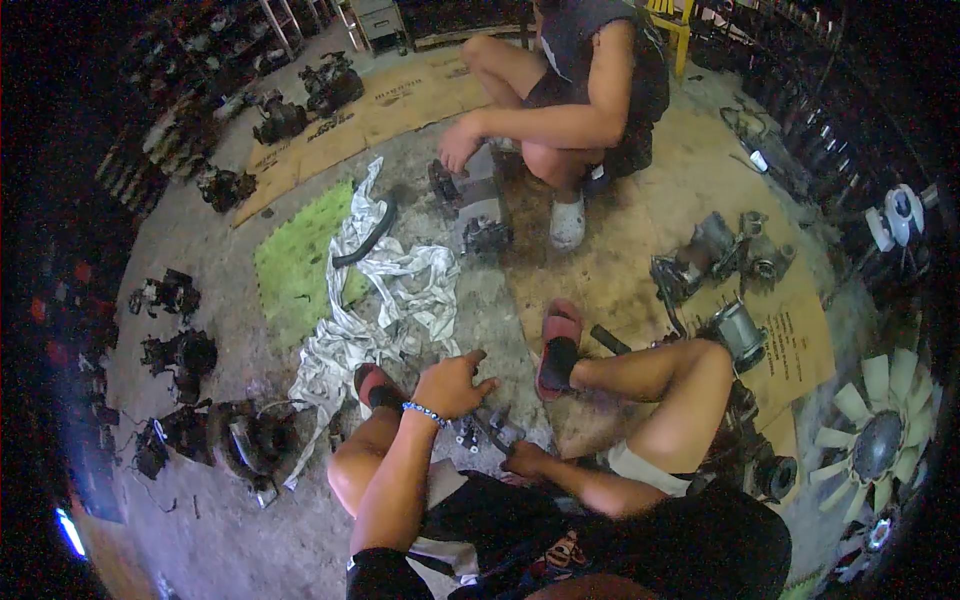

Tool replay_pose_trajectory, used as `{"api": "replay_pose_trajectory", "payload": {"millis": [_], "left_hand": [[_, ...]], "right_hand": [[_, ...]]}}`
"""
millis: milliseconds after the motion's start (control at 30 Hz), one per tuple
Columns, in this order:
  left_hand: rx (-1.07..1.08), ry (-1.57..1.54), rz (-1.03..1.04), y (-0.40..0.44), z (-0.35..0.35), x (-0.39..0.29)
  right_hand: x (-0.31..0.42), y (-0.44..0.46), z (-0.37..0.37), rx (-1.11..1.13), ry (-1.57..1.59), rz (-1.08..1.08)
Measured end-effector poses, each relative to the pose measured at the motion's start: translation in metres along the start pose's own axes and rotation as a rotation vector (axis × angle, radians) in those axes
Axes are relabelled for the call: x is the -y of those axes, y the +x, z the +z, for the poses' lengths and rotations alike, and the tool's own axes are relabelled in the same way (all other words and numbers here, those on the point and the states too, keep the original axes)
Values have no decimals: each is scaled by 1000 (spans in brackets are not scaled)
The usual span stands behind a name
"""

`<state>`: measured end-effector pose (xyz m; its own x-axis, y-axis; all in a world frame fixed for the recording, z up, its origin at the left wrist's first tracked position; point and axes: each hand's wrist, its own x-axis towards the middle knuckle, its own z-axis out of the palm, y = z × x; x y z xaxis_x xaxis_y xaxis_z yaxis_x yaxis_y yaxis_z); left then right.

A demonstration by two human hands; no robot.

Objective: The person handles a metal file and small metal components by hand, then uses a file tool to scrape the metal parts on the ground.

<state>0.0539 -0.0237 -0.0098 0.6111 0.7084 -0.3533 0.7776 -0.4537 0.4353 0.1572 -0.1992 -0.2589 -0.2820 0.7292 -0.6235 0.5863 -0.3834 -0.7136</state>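
My left hand [448, 386], with a beaded bracelet [425, 412] at its wrist, is raised between my knees. Its thumb and index finger stand apart and nothing shows in them. Lower and to the right, my right hand [526, 461] is closed on a dark greyish metal part [497, 430], whose exact kind is hard to make out. Several small metal pieces [468, 436] lie on the floor just left of that part. Beyond my left hand, crumpled white cloth [400, 290] spreads over the concrete, with a dark curved hose [370, 236] on it.
Across from me a person [600, 100] squats, one hand [461, 142] over a metal assembly [485, 215]. Engine parts [180, 350] lie left, others [705, 245] on cardboard [640, 250] right. A cylindrical metal part [738, 330] and a large fan [878, 445] are at right.
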Motion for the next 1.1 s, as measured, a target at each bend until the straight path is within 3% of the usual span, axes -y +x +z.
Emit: {"api": "replay_pose_trajectory", "payload": {"millis": [33,100,167,367,467,567,767,867,1100], "left_hand": [[11,-2,-6,0,-1,-1],[-18,-17,2,1,4,2],[-24,-28,2,3,7,4],[-17,-33,11,2,6,4],[-14,-32,7,1,5,3],[-16,-23,22,0,7,6],[-34,-4,21,-5,5,10],[-39,-8,5,-14,0,12],[-125,-38,61,-29,2,20]], "right_hand": [[16,-16,-13,11,-133,-136],[23,-19,-18,45,-134,-119],[16,-6,-10,90,132,186],[8,-2,-2,-28,77,144],[21,-13,-11,75,214,262],[16,-9,-7,-21,61,126],[14,-4,-11,23,28,145],[23,-11,-13,-152,88,80],[33,-16,-25,-125,38,116]]}}
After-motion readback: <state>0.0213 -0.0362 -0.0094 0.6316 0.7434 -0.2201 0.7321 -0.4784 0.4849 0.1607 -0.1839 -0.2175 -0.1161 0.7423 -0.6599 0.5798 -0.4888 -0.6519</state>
